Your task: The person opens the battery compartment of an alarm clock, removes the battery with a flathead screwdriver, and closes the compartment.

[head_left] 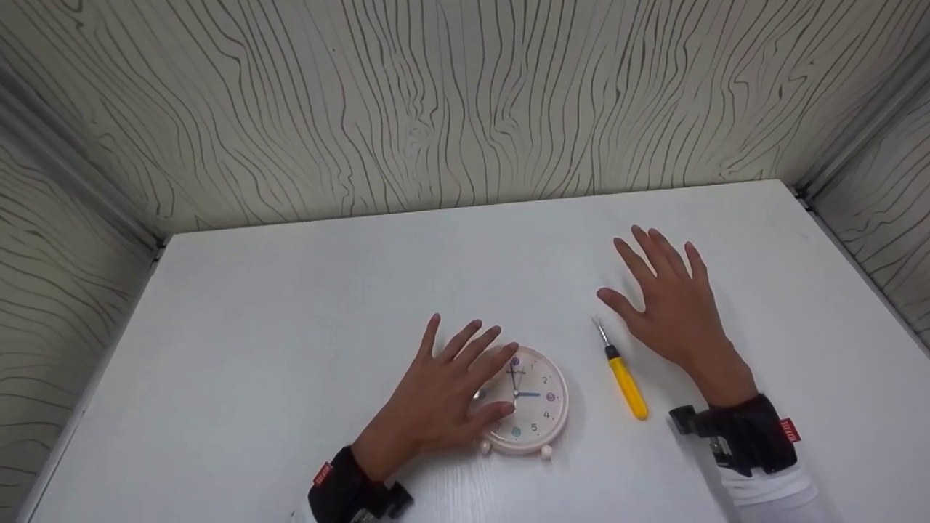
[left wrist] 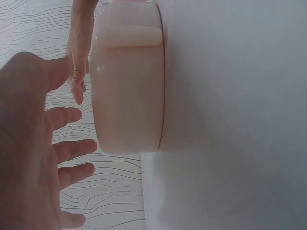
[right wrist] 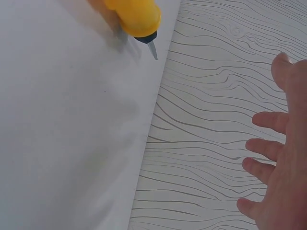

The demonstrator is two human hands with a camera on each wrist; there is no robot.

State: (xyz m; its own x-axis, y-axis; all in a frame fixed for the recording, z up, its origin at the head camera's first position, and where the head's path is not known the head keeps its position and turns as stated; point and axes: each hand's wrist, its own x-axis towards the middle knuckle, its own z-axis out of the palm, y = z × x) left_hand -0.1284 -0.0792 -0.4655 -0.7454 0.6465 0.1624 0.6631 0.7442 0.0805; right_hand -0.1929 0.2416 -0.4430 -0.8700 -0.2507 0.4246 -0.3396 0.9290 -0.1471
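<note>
A round pale pink clock (head_left: 534,428) lies face up on the white table, its two small ball feet pointing toward the front edge. My left hand (head_left: 439,396) hovers over the clock's left side with fingers spread, hiding part of the dial. In the left wrist view, the clock's side wall (left wrist: 127,91) stands beside that hand's fingertips. Right of the clock lies a slim tool with a yellow handle (head_left: 628,388), black collar and thin metal tip. My right hand (head_left: 672,312) is spread above the table, up and right of the tool, and holds nothing.
The white table (head_left: 290,327) ends at a wood-grain patterned wall (head_left: 436,109) at the back. Similar panels with grey frame bars (head_left: 80,160) stand at both sides. Each wrist wears a black strap (head_left: 755,436) with a small camera.
</note>
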